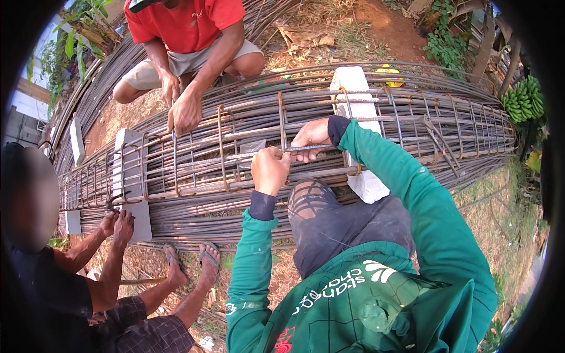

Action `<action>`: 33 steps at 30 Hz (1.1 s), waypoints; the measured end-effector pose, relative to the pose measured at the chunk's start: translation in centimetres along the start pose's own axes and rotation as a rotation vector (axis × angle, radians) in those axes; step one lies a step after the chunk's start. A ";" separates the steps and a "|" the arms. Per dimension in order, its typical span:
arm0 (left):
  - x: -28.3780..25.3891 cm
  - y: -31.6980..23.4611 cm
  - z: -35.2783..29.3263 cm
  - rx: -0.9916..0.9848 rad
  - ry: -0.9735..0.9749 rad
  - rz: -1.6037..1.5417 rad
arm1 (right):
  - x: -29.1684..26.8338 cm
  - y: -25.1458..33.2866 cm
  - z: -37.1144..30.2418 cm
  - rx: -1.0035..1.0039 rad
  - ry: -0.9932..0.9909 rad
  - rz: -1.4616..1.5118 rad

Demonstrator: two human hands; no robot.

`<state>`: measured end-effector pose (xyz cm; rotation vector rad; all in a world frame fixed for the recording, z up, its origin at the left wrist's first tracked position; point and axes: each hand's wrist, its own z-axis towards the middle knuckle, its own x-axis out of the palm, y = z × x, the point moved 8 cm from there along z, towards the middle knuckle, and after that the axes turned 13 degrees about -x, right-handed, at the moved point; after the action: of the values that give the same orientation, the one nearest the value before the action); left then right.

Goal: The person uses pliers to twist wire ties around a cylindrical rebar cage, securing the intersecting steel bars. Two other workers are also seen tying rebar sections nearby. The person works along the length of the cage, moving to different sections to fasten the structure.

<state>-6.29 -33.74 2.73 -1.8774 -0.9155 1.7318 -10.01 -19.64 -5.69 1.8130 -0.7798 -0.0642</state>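
A long cage of steel rebar with square stirrups stretches left to right in front of me. My left hand is closed in a pinch at a lengthwise bar, close to a stirrup. Its fingertips almost meet those of my right hand, which is curled at the same bar from the far side. Whatever lies between the fingers is too small to make out. Rusty long-handled pincers rest on the cage to the right of my hands.
White blocks and a grey-white board lie across loose rods beneath the cage. Opposite squats a person in a red shirt, hands on the cage. At left, another person's hands work at its near edge. Green bananas hang far right.
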 end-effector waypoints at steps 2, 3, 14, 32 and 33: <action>-0.1 0.0 -0.1 0.001 -0.011 -0.003 | -0.2 -0.2 0.1 0.054 -0.049 -0.028; -0.2 -0.2 -0.2 0.003 -0.012 0.002 | -0.3 -0.3 0.2 0.089 -0.080 -0.061; -0.2 -0.1 -1.0 0.021 -0.170 0.172 | 0.1 1.9 0.7 0.235 -0.499 -0.497; 0.9 2.4 -0.5 -0.220 0.326 -0.430 | 8.9 7.1 -5.2 -0.733 -1.102 -1.133; 0.9 2.9 -0.7 -0.352 0.432 -0.656 | 9.3 7.3 -5.5 -0.741 -1.091 -1.179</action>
<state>-5.06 -35.03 0.14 -1.7563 -1.4970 0.7818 -3.98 -21.38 5.76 1.1600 -0.1702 -1.9335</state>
